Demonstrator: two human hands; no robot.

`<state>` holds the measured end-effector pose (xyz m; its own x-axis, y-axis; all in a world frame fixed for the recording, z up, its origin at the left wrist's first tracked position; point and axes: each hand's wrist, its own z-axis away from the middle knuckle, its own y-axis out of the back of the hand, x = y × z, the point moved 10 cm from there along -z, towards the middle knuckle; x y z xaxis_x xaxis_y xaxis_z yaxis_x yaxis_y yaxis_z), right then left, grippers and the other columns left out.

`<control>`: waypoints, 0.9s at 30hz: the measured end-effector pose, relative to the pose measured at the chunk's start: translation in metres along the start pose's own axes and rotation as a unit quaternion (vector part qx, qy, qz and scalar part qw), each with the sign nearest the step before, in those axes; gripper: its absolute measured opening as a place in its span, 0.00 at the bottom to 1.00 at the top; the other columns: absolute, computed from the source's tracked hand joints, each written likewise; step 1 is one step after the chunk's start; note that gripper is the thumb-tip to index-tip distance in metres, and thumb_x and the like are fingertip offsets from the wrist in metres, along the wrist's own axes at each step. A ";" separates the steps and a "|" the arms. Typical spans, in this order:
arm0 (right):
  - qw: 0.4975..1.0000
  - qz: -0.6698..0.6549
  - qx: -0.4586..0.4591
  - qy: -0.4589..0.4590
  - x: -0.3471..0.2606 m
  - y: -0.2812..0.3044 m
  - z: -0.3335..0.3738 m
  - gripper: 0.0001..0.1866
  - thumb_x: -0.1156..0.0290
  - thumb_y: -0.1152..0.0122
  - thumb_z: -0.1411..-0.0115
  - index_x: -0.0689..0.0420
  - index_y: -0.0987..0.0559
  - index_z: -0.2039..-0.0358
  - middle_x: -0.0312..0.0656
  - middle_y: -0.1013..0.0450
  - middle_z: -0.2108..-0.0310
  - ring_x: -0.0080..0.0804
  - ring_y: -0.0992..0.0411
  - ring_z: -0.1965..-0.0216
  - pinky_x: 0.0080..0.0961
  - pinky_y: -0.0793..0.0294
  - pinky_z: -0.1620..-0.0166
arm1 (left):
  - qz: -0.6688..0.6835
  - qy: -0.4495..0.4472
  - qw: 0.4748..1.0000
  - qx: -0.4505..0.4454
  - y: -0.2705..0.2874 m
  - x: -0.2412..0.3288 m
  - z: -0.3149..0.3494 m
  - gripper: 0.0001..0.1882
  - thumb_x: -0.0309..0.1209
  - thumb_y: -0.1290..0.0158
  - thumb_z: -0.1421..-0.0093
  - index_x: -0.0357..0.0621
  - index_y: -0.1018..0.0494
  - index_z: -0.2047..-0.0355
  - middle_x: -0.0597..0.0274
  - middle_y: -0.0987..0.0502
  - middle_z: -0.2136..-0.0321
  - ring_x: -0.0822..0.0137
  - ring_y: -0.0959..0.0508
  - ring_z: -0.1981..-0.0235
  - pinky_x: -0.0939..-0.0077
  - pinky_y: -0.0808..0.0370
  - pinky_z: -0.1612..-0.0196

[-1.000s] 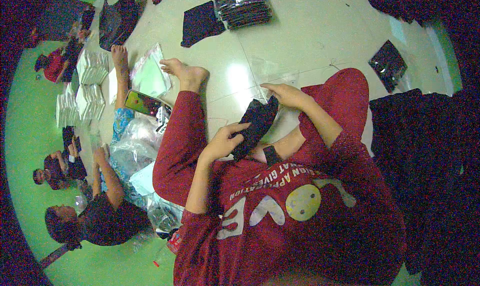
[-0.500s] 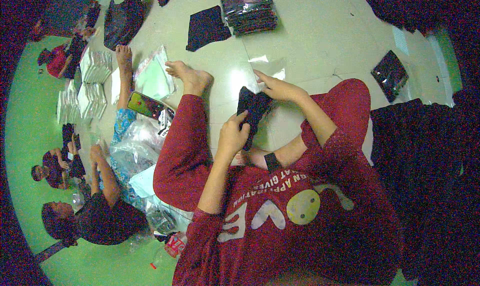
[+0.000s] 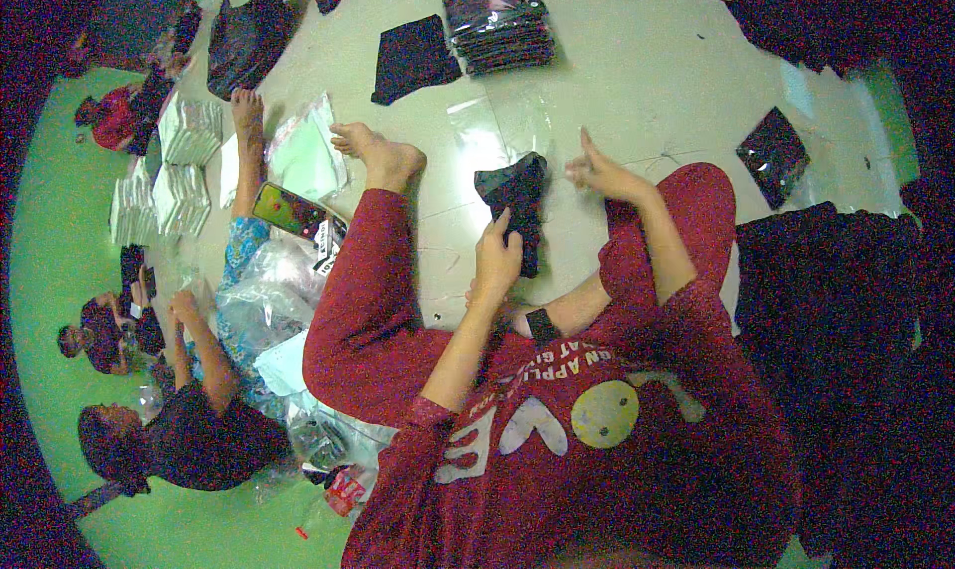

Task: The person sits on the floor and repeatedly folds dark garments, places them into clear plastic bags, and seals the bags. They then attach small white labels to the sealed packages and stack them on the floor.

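Note:
A small folded black garment point(image 3: 512, 196) lies between my legs, its near end under my left hand point(image 3: 494, 261). The index finger and thumb of that hand show on the cloth; its other fingers are mostly hidden. My right hand point(image 3: 602, 174) is off to the right of the garment, empty, with one finger stretched out and the others loosely bent. Just beyond the garment, a clear plastic bag point(image 3: 507, 121) lies flat on the floor and catches the light.
Ahead are a stack of bagged dark garments point(image 3: 497, 32) and a flat black garment point(image 3: 416, 60). A bagged black piece point(image 3: 774, 158) lies to the right, near a dark cloth heap point(image 3: 826, 290). At left, a person point(image 3: 204, 430) sits near a phone point(image 3: 288, 214) and plastic bags point(image 3: 279, 281).
The garment has shifted slightly right and turned, and my left hand has moved right with it. My right hand has come away from it to the right. The clear bag now lies flatter.

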<state>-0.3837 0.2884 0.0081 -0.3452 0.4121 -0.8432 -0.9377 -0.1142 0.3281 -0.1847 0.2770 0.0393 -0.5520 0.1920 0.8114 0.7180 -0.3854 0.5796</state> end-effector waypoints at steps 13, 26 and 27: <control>0.993 0.082 -0.073 -0.052 0.026 -0.039 -0.003 0.26 0.56 0.48 0.46 0.65 0.35 0.55 0.38 0.33 0.87 0.26 0.36 0.85 0.25 0.35 0.75 | 0.008 -0.030 0.999 -0.014 -0.036 0.012 0.011 0.25 0.26 0.57 0.49 0.29 0.44 0.50 0.36 0.37 0.59 0.43 0.35 0.57 0.62 0.37 0.54; 0.984 0.121 0.084 0.102 0.025 -0.026 -0.024 0.15 0.61 0.54 0.43 0.62 0.34 0.65 0.52 0.32 0.70 0.42 0.32 0.67 0.34 0.34 0.62 | 0.037 0.007 0.999 0.013 -0.031 -0.002 -0.001 0.23 0.27 0.57 0.49 0.29 0.39 0.53 0.38 0.33 0.62 0.45 0.32 0.59 0.65 0.36 0.54; 0.978 0.142 0.094 0.117 0.022 -0.025 -0.021 0.15 0.61 0.54 0.43 0.61 0.34 0.65 0.52 0.32 0.71 0.43 0.33 0.68 0.34 0.34 0.62 | 0.058 0.031 0.998 0.023 -0.029 -0.007 -0.014 0.22 0.27 0.57 0.50 0.29 0.38 0.54 0.38 0.32 0.62 0.48 0.31 0.58 0.66 0.37 0.53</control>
<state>-0.3686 0.2810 -0.0277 -0.6105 0.1668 -0.7743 -0.7869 -0.0163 0.6169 -0.2076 0.2744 0.0153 -0.4883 0.0925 0.8678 0.7963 -0.3597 0.4864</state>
